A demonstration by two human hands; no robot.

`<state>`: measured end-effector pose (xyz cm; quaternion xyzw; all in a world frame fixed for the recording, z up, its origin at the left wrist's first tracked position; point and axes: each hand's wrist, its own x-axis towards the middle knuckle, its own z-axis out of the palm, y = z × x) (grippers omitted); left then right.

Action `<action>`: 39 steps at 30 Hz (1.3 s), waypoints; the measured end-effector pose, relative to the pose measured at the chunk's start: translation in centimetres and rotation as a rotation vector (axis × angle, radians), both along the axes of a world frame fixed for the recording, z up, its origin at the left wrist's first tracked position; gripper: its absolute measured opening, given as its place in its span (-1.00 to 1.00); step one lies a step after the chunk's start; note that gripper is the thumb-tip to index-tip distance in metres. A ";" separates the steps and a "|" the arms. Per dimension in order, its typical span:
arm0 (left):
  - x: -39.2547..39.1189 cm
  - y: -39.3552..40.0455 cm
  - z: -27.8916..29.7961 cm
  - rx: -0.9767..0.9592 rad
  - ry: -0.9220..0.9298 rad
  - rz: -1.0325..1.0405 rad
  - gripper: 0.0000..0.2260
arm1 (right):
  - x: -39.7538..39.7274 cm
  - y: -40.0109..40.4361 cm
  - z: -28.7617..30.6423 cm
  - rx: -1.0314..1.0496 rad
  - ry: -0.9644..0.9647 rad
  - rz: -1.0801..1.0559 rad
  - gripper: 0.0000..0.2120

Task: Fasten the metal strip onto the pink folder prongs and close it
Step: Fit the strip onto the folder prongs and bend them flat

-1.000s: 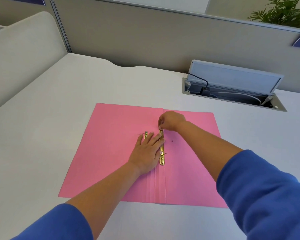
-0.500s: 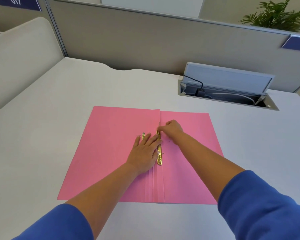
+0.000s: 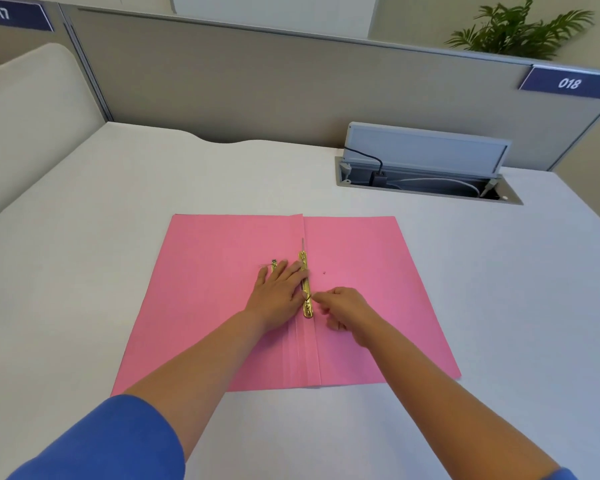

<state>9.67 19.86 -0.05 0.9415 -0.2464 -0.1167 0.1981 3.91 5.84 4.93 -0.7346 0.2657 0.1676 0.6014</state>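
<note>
The pink folder (image 3: 222,306) lies open and flat on the white desk (image 3: 84,271), a thin matte card sheet with several straight creases along its spine. On the spine lies one metal strip (image 3: 305,289), narrow, long and shiny gold, with rounded ends. Beyond the far end of the strip one thin prong (image 3: 302,243) points away from the person, in line with the spine. The left hand (image 3: 278,292) rests flat on the left half of the folder, just beside the strip, its fingers spread and its fingertips touching the strip's far part. The right hand (image 3: 343,308) is on the right half of the folder, and its fingers are pressed together in a pinch on a second thin prong at the near part of the strip. A small gold piece (image 3: 273,264) lies on the folder near the left fingertips; its shape is too small to tell. Beyond the folder, to the right, one grey cable box (image 3: 426,174) is sunk in the desk with its lid raised, and inside it are one black cable and one white cable.
</note>
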 end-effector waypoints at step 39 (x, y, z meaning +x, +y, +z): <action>0.1 -0.4 0.3 -0.034 0.160 0.050 -0.46 | -2.6 3.1 -0.6 -1.026 -0.217 0.461 -0.70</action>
